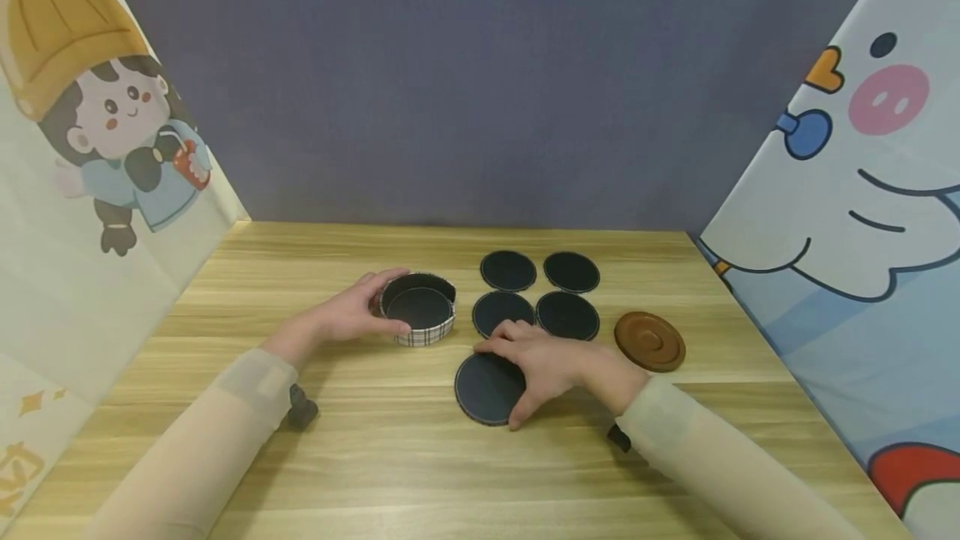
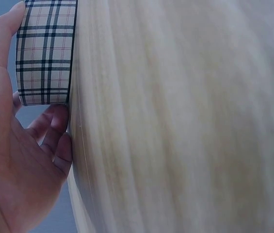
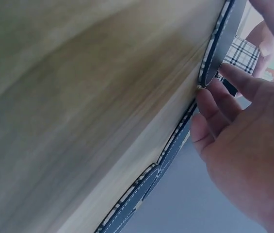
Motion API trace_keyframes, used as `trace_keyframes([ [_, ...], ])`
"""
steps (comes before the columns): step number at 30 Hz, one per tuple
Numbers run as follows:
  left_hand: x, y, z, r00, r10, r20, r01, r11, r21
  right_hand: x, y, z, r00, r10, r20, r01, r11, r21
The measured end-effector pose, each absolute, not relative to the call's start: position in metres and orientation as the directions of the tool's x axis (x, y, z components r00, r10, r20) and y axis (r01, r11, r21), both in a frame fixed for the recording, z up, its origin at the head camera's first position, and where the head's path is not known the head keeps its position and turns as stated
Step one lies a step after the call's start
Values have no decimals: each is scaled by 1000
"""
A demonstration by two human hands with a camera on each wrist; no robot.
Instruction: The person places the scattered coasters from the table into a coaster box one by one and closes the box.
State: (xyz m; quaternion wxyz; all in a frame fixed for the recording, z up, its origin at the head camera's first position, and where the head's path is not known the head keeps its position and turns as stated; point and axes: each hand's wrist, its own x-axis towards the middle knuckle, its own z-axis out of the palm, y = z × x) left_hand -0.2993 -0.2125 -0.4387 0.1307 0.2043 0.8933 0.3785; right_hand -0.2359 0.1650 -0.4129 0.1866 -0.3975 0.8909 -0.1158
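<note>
A round coaster holder (image 1: 435,335) with plaid sides and a dark inside stands on the table, a notch in its right rim. My left hand (image 1: 351,311) grips it from the left, thumb on the near side and fingers round the far side; the plaid wall (image 2: 47,53) shows between them in the left wrist view. Over a black round coaster (image 1: 486,390), my right hand (image 1: 543,361) holds its edge between thumb and fingers. That coaster's stitched rim (image 3: 217,41) meets the fingertips in the right wrist view. Whether it is off the table, I cannot tell.
Several more black coasters (image 1: 567,316) lie flat in two rows behind my right hand. A brown round disc (image 1: 650,342) with a raised ring lies to their right. The wooden table (image 1: 390,473) ends at a grey back panel (image 1: 465,90), with printed panels on both sides.
</note>
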Motion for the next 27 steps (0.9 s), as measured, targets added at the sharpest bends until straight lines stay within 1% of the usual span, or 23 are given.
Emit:
trace_keyframes([
  [12,-299,-213,-440,-882,462,-88,256,628,735,-233,162,-415,-627,-743,-234,-660,667,-347],
  [27,-299,-212,-438,-885,457,-86,258,636,728,-228,159,-416,-633,-751,-188,-708,659,-254],
])
